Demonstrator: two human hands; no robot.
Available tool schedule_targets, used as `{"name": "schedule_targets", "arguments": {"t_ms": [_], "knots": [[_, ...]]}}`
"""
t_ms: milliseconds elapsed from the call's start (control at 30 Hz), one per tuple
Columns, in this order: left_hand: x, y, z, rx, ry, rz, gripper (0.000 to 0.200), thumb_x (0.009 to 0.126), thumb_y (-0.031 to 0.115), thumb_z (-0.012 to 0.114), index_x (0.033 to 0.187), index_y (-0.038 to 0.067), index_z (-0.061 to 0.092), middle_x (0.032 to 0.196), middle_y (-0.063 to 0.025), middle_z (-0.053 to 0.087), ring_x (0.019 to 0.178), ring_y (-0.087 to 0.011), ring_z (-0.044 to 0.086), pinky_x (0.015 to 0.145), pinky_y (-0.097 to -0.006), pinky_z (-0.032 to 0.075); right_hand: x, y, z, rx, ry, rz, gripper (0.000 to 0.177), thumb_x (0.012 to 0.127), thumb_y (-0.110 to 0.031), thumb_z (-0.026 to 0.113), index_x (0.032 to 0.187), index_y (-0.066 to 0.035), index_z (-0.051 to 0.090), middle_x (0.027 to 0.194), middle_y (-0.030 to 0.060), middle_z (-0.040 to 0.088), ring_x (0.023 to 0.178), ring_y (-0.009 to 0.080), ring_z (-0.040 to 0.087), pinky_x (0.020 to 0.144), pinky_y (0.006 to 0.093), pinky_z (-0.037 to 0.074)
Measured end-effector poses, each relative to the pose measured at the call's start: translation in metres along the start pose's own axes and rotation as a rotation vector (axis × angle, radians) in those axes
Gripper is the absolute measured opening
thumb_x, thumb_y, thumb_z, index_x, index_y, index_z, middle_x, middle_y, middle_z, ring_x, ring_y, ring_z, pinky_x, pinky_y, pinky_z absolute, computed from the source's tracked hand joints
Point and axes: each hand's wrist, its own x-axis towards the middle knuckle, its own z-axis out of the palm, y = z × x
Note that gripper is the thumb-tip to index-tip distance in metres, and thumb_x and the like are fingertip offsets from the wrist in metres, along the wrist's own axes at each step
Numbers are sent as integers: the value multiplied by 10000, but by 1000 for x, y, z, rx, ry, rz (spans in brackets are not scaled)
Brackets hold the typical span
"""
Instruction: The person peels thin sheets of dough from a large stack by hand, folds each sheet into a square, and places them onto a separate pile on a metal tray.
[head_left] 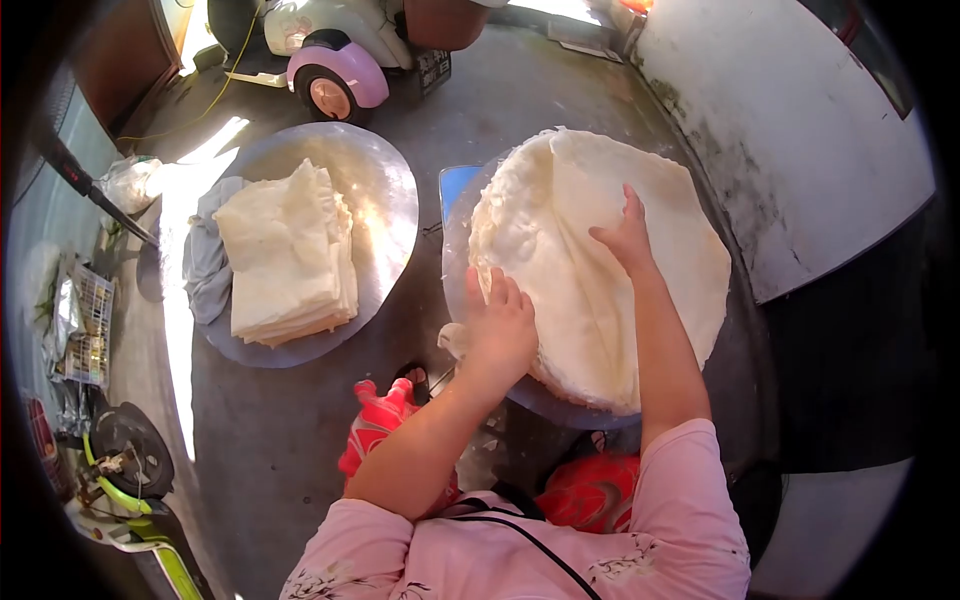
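Home yard or garage: bare concrete floor. Beyond the metal tray, a child's ride-on car; right of it, a stained whitewashed wall.

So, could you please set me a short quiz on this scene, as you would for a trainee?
1. Short answer: do the folded sheets lie on the left tray or the right tray?
2. True or false: the left hand and the right hand both rest on the round stack.
3. Multiple choice: what lies beside the folded sheets? A) a grey cloth B) a knife C) a bowl

Key: 1. the left tray; 2. true; 3. A
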Motion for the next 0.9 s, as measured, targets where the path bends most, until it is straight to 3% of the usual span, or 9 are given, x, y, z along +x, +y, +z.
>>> {"name": "schedule_targets", "arguments": {"t_ms": [67, 100, 167, 267, 467, 600, 667, 767, 900], "knots": [[2, 1, 2, -9, 3, -9, 420, 822, 146, 448, 1229, 53, 492, 1318, -148, 427, 1327, -315, 271, 1053, -605, 9, 1, -44, -9, -231, -40, -406, 523, 690, -328, 720, 1120, -80, 556, 961, 139, 618, 943, 312, 581, 754, 351, 463], [4, 2, 3, -19, 6, -11, 416, 827, 148, 444, 1228, 51, 493, 1308, -148, 434, 1325, -317, 275, 1053, -604, 12, 5, -63, -14, -230, -43, -411, 523, 690, -328, 720, 1120, -80, 556, 961, 139, 618, 943, 312, 581, 754, 351, 463], [6, 2, 2, -18, -2, -22, 411, 831, 149, 439, 1226, 52, 497, 1297, -146, 441, 1320, -319, 280, 1052, -606, 19, 12, -87, -23, -460, -398, 64, 336, 769, -365, 645, 818, -36, 593, 723, 164, 584, 768, 346, 587, 642, 398, 445], [6, 2, -2, -47, -40, -52, 402, 835, 154, 434, 1215, 50, 509, 1280, -142, 452, 1312, -321, 290, 1050, -607, 32, 15, -56, -36, -374, -78, -203, 436, 832, -385, 568, 624, -11, 489, 594, 180, 504, 593, 354, 513, 558, 423, 401], [4, 10, 2, -45, 27, -81, 345, 815, 156, 463, 1120, 37, 571, 1243, -132, 480, 1293, -321, 310, 1043, -600, 69, 6, -32, -157, 313, -80, 316, 289, 925, -294, 500, 945, -33, 623, 761, -3, 614, 693, 112, 584, 603, 296, 459], [3, 18, -2, -179, 186, 5, 273, 759, 107, 517, 999, 35, 624, 1167, -133, 529, 1251, -331, 345, 1016, -594, 118, -21, -67, -240, 712, 84, 276, 290, 924, -265, 507, 1050, -15, 584, 905, 22, 620, 823, 123, 595, 719, 266, 474], [2, 25, 3, -284, 362, 126, 220, 765, 136, 560, 924, 2, 630, 1081, -160, 560, 1135, -331, 454, 958, -567, 274, -37, -98, -275, 815, 185, 187, 308, 923, -248, 513, 1087, 9, 556, 991, 41, 604, 922, 132, 583, 792, 258, 467], [-3, 49, -4, -1235, -93, 178, 396, 787, 288, 665, 1029, -19, 603, 1060, -167, 571, 1006, -300, 557, 802, -378, 477, -62, -139, -315, 868, 254, 58, 286, 918, -245, 525, 1062, -1, 565, 973, 41, 605, 905, 131, 585, 773, 262, 472], [-50, 106, -12, -1803, -617, 296, 746, 717, 336, 745, 1270, -36, 411, 1209, -225, 481, 1149, -343, 467, 921, -424, 411, -88, -178, -355, 864, 303, -73, 275, 935, -263, 504, 1005, -6, 572, 956, 32, 599, 890, 117, 581, 771, 275, 464]]}}
